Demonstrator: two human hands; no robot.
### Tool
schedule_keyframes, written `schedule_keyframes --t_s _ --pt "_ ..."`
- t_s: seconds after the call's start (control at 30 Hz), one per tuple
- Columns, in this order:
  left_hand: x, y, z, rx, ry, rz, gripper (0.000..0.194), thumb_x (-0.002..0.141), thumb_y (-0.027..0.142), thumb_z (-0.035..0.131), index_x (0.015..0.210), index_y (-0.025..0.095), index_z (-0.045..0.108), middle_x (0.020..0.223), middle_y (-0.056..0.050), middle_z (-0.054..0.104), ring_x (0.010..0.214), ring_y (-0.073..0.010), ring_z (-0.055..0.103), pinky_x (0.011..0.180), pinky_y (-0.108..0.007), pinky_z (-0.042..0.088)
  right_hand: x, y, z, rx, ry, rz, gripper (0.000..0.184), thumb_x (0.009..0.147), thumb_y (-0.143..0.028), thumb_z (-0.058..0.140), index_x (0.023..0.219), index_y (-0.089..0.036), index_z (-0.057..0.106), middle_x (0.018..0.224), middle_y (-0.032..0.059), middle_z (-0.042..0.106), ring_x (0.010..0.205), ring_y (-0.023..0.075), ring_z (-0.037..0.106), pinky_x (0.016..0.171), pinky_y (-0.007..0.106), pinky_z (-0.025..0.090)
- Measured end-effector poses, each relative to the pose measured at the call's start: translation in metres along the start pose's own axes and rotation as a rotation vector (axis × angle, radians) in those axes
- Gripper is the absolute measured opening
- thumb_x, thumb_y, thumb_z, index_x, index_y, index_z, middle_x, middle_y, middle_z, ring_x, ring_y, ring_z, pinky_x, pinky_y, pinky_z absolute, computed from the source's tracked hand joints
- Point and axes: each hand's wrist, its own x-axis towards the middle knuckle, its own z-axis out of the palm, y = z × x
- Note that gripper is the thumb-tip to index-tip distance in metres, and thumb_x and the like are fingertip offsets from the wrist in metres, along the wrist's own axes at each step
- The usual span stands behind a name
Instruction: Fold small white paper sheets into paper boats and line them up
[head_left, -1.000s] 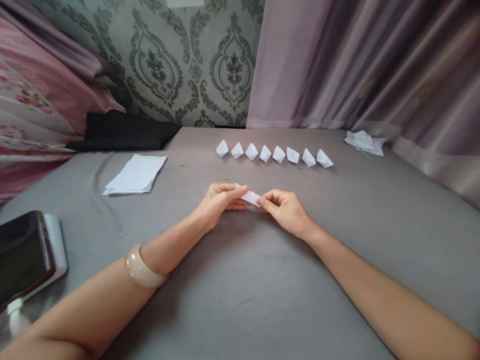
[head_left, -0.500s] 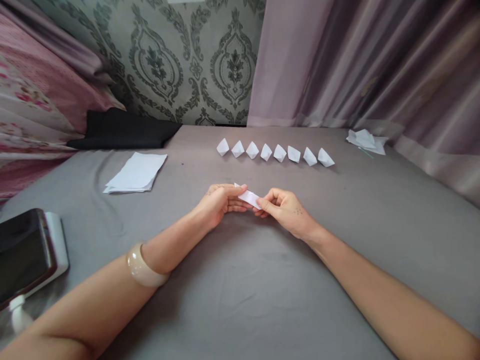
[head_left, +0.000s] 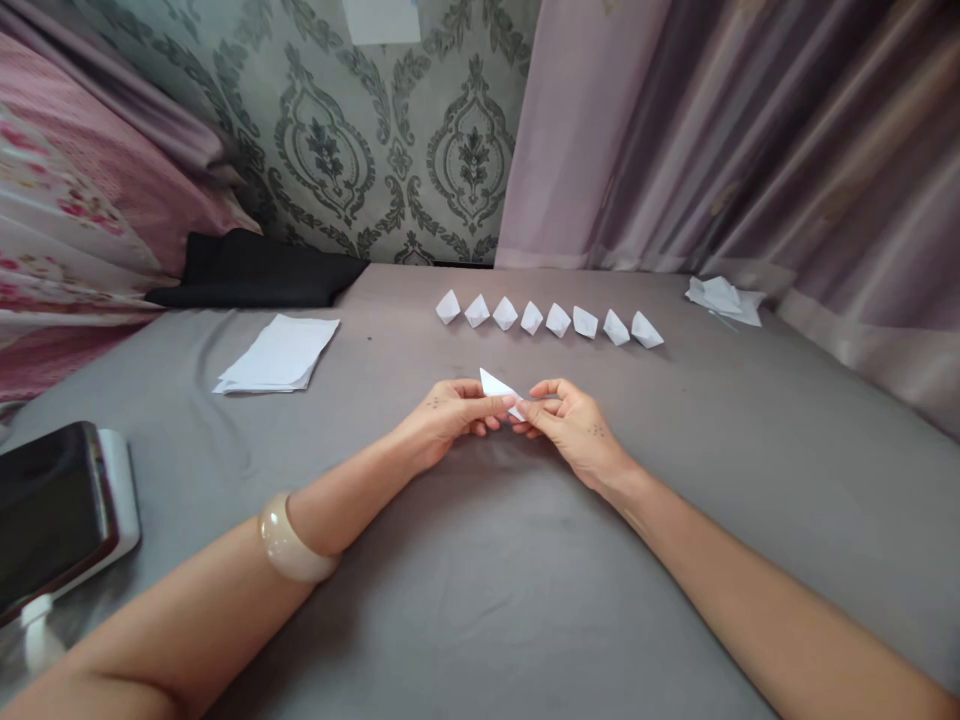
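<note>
A small folded piece of white paper (head_left: 496,386) is held above the grey cloth, its pointed corner sticking up to the left. My left hand (head_left: 457,415) pinches it from the left, thumb on the near face and fingers behind. From the right, my right hand (head_left: 562,420) grips the lower end between thumb and fingers, with the two thumbs almost touching. Beyond the hands stands a row of several folded white paper boats (head_left: 557,320). A pale bangle (head_left: 289,540) circles my left forearm.
A stack of white paper sheets (head_left: 281,352) lies on the left of the grey cloth (head_left: 480,600). Nearer, at the left edge, are a dark-screened device (head_left: 52,510) and a white cable end (head_left: 39,625). Black cloth (head_left: 262,270) lies at the back left, paper scraps (head_left: 724,297) at the back right.
My left thumb has slid right and down along the paper towards my right thumb. The paper now shows a pointed corner instead of a flat strip. The view has tilted slightly up.
</note>
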Motion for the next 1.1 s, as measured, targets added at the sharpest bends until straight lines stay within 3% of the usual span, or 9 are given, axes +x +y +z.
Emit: schedule_keyframes --t_s 0.1,0.27,0.53,0.67,0.87,1.1 --pt "-0.001 -0.004 0.004 0.060 0.057 0.044 0.028 0.065 0.037 0.078 0.076 0.013 0.070 0.064 -0.002 0.061 0.053 -0.0071 0.047 0.048 -0.020 0.033 -0.002 0.001 0.003 -0.009 0.012 -0.037 0.043 0.067 -0.043 0.075 0.090 -0.021 0.047 0.067 -0.0017 0.068 0.069 0.0166 0.068 0.066 0.029 0.048" --pt "-0.001 -0.005 0.004 0.080 0.089 0.033 0.027 0.064 0.036 0.078 0.066 0.012 0.066 0.059 -0.002 0.058 0.052 -0.0074 0.046 0.048 -0.021 0.030 -0.003 0.000 0.003 -0.013 -0.019 -0.026 0.043 0.067 -0.045 0.075 0.094 -0.019 0.053 0.067 -0.0023 0.067 0.069 0.0152 0.066 0.067 0.029 0.047" --pt "-0.005 0.003 0.006 0.111 0.031 0.063 0.033 0.073 0.043 0.068 0.059 0.012 0.064 0.056 -0.003 0.058 0.050 -0.0084 0.048 0.049 -0.022 0.029 -0.003 -0.010 -0.002 -0.062 -0.184 0.088 0.040 0.068 -0.042 0.075 0.097 -0.015 0.067 0.077 0.0024 0.069 0.066 0.0105 0.061 0.065 0.025 0.045" --pt "-0.007 0.002 0.009 0.188 0.100 0.170 0.038 0.077 0.045 0.063 0.055 0.013 0.061 0.052 -0.001 0.054 0.050 -0.0082 0.046 0.049 -0.022 0.030 -0.003 -0.012 -0.003 -0.075 -0.257 0.102 0.032 0.072 -0.042 0.072 0.090 -0.016 0.070 0.074 0.0003 0.066 0.064 0.0087 0.057 0.063 0.024 0.043" --pt "-0.006 0.000 0.009 0.101 0.109 0.240 0.025 0.071 0.037 0.071 0.068 0.013 0.067 0.064 -0.003 0.062 0.058 -0.0101 0.051 0.057 -0.023 0.040 -0.003 -0.009 -0.005 -0.082 -0.225 0.118 0.029 0.070 -0.043 0.074 0.082 -0.016 0.070 0.075 0.0010 0.067 0.065 0.0087 0.058 0.062 0.023 0.042" --pt "-0.004 -0.003 0.011 0.084 0.191 0.229 0.038 0.076 0.047 0.064 0.060 0.013 0.058 0.050 0.001 0.053 0.047 -0.0076 0.046 0.048 -0.021 0.035 -0.007 -0.010 0.004 -0.132 -0.237 0.153 0.036 0.070 -0.050 0.071 0.076 -0.015 0.067 0.070 0.0021 0.067 0.058 0.0081 0.058 0.054 0.021 0.041"
